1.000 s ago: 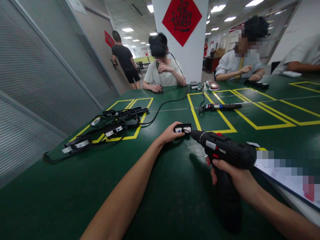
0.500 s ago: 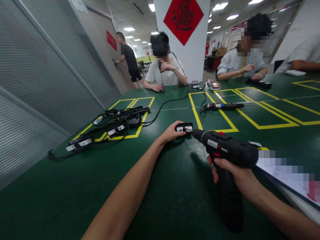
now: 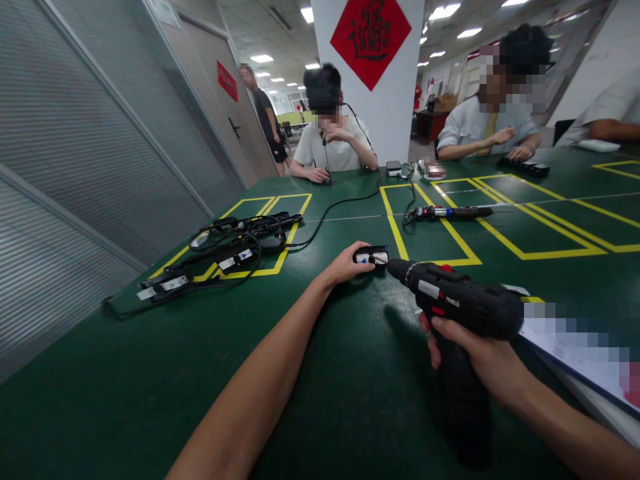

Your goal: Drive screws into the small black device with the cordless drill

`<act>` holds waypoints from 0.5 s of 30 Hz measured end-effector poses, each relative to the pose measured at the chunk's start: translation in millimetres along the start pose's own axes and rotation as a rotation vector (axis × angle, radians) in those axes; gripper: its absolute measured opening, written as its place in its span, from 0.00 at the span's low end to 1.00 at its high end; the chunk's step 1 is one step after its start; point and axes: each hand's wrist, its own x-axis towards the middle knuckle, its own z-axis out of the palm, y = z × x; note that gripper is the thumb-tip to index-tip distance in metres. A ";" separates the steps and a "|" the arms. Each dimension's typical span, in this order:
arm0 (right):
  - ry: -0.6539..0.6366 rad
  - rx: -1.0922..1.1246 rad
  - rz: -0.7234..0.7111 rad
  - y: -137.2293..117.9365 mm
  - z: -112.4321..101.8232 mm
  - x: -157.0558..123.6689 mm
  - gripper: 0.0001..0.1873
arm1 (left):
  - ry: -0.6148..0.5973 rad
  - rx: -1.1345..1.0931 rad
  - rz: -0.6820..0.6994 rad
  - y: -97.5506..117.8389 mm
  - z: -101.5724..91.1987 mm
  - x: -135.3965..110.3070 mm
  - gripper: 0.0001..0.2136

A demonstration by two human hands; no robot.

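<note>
My left hand (image 3: 346,264) is closed around the left end of a small black box-shaped part (image 3: 380,253) with a white face and a blue spot, just above or on the green table. A black cordless drill (image 3: 450,297) with red buttons is gripped in my right hand (image 3: 473,347), the fingers wrapped round its handle. The chuck points left at the part's right end, and a thin bit seems to reach across its white face. Whether the bit touches a screw is too small to tell.
Black power strips with cables (image 3: 240,250) lie at left inside yellow tape. A slim electric screwdriver (image 3: 450,213) lies farther back. Papers on a clipboard (image 3: 575,343) are at right. Co-workers (image 3: 333,143) sit across the table; another person (image 3: 267,120) stands by a door.
My hands, the drill and the black part keep nearly the same pose; the whole view shifts slightly. In the background, the standing person's hand has come off the door handle.
</note>
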 end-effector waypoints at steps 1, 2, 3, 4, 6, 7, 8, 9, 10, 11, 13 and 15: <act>-0.003 -0.010 -0.002 0.1 -0.1 0.1 0.11 | -0.001 0.000 0.002 0.2 0.2 0.0 0.26; -0.003 -0.022 -0.001 0.1 -0.1 0.2 0.11 | -0.002 0.000 0.005 0.1 0.4 0.1 0.26; -0.001 -0.036 -0.001 0.0 -0.1 0.2 0.11 | -0.002 0.001 0.007 -0.2 0.6 0.3 0.26; 0.002 -0.048 0.001 -0.2 0.0 0.1 0.11 | -0.001 0.001 0.010 -0.7 0.8 0.5 0.26; 0.009 -0.054 0.000 -0.7 0.3 -0.1 0.11 | 0.000 0.000 0.019 -2.0 1.1 1.0 0.26; 0.010 -0.045 0.000 -0.9 0.5 -0.3 0.11 | 0.001 -0.001 0.023 -2.6 1.1 1.1 0.26; 0.008 -0.033 0.002 -1.1 0.6 -0.6 0.11 | 0.002 0.000 0.024 -3.1 1.0 1.2 0.26; 0.005 -0.023 0.005 -1.1 0.6 -0.8 0.11 | 0.001 0.001 0.022 -3.5 1.0 1.3 0.26; 0.002 -0.017 0.008 -1.0 0.6 -1.0 0.11 | 0.001 0.004 0.019 -3.9 1.0 1.3 0.26; 0.000 -0.016 0.010 -0.8 0.4 -1.2 0.11 | 0.003 0.007 0.016 -4.1 1.0 1.4 0.26; -0.004 -0.029 0.010 -0.2 0.0 -1.2 0.11 | 0.002 0.010 0.015 -4.5 1.1 1.6 0.26; -0.002 -0.050 0.004 0.2 -0.2 -0.9 0.11 | 0.003 0.011 0.015 -4.4 1.3 1.9 0.26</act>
